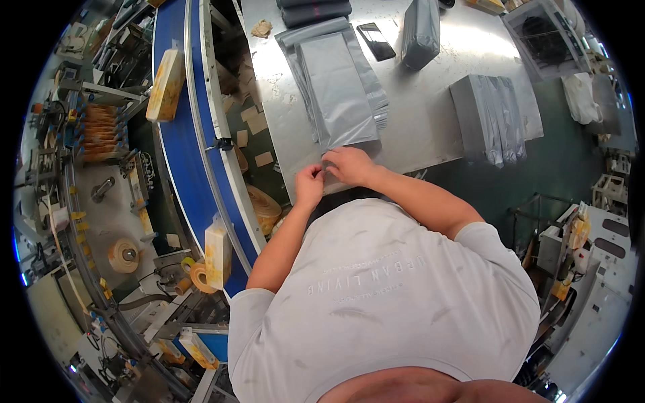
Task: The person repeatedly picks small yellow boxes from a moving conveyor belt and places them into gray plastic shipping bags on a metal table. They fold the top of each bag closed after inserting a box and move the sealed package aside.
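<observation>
A stack of flat grey plastic bags [336, 84] lies on the metal table in front of me, its layers fanned out at the right side. At the stack's near end, my right hand [349, 166] has its fingers curled on the lower edge of the top grey bag. Just left of it, my left hand [310, 185] is closed in a pinch, its fingertips almost meeting those of the right. Whatever sits between the left fingertips is too small to make out.
On the metal table [275, 87] are a dark phone [376, 41], an upright grey bundle [421, 33], dark grey rolls [316, 12] and a big pile of folded grey bags [487, 117]. Left of it runs a blue conveyor [185, 144] carrying yellow-and-white boxes [166, 86].
</observation>
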`<state>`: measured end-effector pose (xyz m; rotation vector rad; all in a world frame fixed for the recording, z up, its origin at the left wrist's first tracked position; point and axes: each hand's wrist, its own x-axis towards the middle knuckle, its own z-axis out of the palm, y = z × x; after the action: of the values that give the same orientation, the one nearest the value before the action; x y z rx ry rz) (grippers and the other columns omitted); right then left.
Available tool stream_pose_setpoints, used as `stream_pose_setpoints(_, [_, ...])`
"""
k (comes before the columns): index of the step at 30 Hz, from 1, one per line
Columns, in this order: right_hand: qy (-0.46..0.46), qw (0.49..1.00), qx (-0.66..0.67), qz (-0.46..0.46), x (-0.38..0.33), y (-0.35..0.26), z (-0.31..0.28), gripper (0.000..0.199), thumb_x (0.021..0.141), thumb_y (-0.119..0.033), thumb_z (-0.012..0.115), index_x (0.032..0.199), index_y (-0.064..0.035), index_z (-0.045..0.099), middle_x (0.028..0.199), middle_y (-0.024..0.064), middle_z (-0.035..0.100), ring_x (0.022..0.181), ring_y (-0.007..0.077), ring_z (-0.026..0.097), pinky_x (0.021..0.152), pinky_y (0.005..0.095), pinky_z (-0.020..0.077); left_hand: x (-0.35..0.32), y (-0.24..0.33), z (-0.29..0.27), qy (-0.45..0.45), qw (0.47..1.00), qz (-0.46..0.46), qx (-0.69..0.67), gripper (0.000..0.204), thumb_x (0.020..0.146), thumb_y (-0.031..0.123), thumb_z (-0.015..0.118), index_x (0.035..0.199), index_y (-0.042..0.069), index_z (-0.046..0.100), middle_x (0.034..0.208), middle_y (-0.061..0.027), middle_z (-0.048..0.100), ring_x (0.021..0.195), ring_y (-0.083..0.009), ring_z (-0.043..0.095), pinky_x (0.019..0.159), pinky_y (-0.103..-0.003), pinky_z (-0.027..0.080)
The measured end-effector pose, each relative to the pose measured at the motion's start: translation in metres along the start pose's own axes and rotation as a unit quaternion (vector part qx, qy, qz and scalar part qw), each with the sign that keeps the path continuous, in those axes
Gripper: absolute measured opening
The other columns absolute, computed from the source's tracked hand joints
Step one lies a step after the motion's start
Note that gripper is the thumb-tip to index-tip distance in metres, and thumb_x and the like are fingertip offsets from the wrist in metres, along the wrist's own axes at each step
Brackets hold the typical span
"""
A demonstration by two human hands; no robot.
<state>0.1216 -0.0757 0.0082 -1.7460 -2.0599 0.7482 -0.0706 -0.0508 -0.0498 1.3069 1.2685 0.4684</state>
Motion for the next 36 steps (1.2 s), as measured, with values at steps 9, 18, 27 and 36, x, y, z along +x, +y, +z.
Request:
stream_pose_setpoints(9, [0.015,0.997,0.022,-0.079,-0.118,0.045,0.014,0.01,0.083,-0.013,0.071,0.088,-0.0089,0.063,0.086,0.0128,0.064,0.084,0.0384,0.064,0.071,0.0504,0.0527,-0.007,-0.008,-0.006,-0.057,0.998,-0.026,-0.026,0.012,0.093,0.002,0.07,0.104,0.0,0.074,0.084,-0.0017,0.069,0.075,-0.0114,0.062,0.07,-0.028,0.05])
stream_pose_setpoints(18, [-0.333,0.912,-0.133,0.199,-0.253,0.131,-0.04,0.045,0.084,-0.009,0.069,0.13,-0.0087,0.068,0.126,0.0152,0.069,0.128,0.0372,0.061,0.106,0.0483,0.0509,0.005,0.049,-0.04,-0.008,0.735,0.528,0.426,0.052,0.078,0.0,0.07,0.128,0.013,0.065,0.157,-0.0111,0.05,0.144,-0.0329,0.047,0.119,-0.046,0.041])
stream_pose_setpoints(27, [0.015,0.91,-0.223,-0.35,-0.037,0.138,-0.086,0.024,0.082,-0.012,0.071,0.105,-0.0095,0.075,0.119,0.0066,0.073,0.128,0.031,0.061,0.107,0.0446,0.0507,0.054,0.085,-0.04,-0.165,0.616,0.613,0.467,0.02,0.085,0.005,0.065,0.104,0.002,0.066,0.146,-0.0103,0.063,0.142,-0.0285,0.056,0.118,-0.045,0.045])
stream_pose_setpoints(36, [0.143,0.876,0.341,0.311,-0.004,0.135,-0.069,0.027,0.101,-0.024,0.066,0.093,0.0018,0.07,0.091,0.0158,0.073,0.087,0.0257,0.07,0.083,0.0389,0.0554,0.09,0.079,0.014,0.105,0.989,0.093,0.052,0.038,0.104,0.022,0.07,0.075,0.002,0.055,0.069,-0.0027,0.052,0.071,-0.0128,0.044,0.065,-0.035,0.042])
